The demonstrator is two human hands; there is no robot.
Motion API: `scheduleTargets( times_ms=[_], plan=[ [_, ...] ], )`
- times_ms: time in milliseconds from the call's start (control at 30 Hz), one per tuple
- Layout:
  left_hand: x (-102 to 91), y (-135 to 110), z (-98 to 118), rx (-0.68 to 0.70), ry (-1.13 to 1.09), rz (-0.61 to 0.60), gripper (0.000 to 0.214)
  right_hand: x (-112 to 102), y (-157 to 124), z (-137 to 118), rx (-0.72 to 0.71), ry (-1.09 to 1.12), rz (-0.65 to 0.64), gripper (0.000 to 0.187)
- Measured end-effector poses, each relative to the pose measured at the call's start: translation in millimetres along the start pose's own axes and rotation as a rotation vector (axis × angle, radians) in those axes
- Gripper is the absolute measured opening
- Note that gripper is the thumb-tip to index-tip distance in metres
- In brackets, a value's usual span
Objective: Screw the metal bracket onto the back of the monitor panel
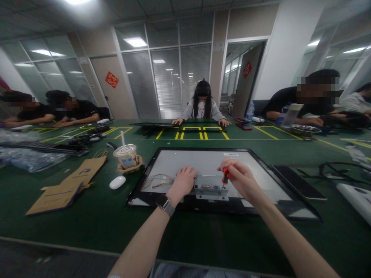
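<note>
In the head view, the only one we have, the panel (197, 161) lies flat on the bench (101, 227) right before us, its grey back upward, which leaves the bracket (208, 179) on its near half within easy reach of both arms. Our left grip (183, 180) is unclenched, fingers laid out at the bracket's left end, most likely to steady it. Our right grip (240, 177) is closed around the screwdriver (226, 175), which we hold by the handle with the shaft pointing down at the bracket's right end, a pose that seems meant for control; whether the tip sits in a screw we cannot tell. The wires (158, 178) lie left of the bracket, apart from the tool. The cup (127, 156) and mouse (117, 182) stand off the panel to its left, presumably to spare our working space.
</note>
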State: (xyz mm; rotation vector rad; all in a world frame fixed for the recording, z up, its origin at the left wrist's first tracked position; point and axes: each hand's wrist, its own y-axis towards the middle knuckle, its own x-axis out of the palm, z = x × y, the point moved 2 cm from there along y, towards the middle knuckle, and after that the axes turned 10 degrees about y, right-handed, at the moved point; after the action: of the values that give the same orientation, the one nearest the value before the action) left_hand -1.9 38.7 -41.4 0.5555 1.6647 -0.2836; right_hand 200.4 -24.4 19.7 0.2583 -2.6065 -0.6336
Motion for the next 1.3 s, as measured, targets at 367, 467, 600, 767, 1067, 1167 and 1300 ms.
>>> scheduleTargets(
  times_ms=[367, 467, 600, 767, 1067, 1167, 1300],
  plan=[
    [1.6, 0.9, 0.2, 0.006, 0.004, 0.001, 0.051, 1.9, 1.0, 3.1, 0.029, 0.121, -0.001, 0.018],
    [0.8, 0.2, -0.1, 0.003, 0.002, 0.006, 0.05, 0.8, 1.1, 3.5, 0.018, 0.097, 0.001, 0.019],
    [-1.4, -0.3, 0.1, -0.006, -0.007, -0.006, 0.048, -0.1, 0.1, 3.9, 0.025, 0.07, 0.037, 0.02],
    [0.3, 0.1, 0.6, 0.004, 0.0, 0.007, 0.049, 0.0, 0.0, 3.9, 0.042, 0.082, 0.044, 0.026],
    [0.0, 0.2, 0.3, 0.002, -0.003, 0.012, 0.049, -0.1, 2.5, 3.0, 0.002, 0.131, 0.028, 0.019],
    [1.6, 0.7, 0.0, 0.004, -0.001, 0.005, 0.05, -1.6, 2.8, 2.2, -0.03, 0.101, 0.046, 0.02],
    [3.2, 1.6, -0.7, 0.003, -0.001, -0.006, 0.05, -2.1, 3.0, 1.7, -0.003, 0.099, 0.053, 0.019]
  ],
)
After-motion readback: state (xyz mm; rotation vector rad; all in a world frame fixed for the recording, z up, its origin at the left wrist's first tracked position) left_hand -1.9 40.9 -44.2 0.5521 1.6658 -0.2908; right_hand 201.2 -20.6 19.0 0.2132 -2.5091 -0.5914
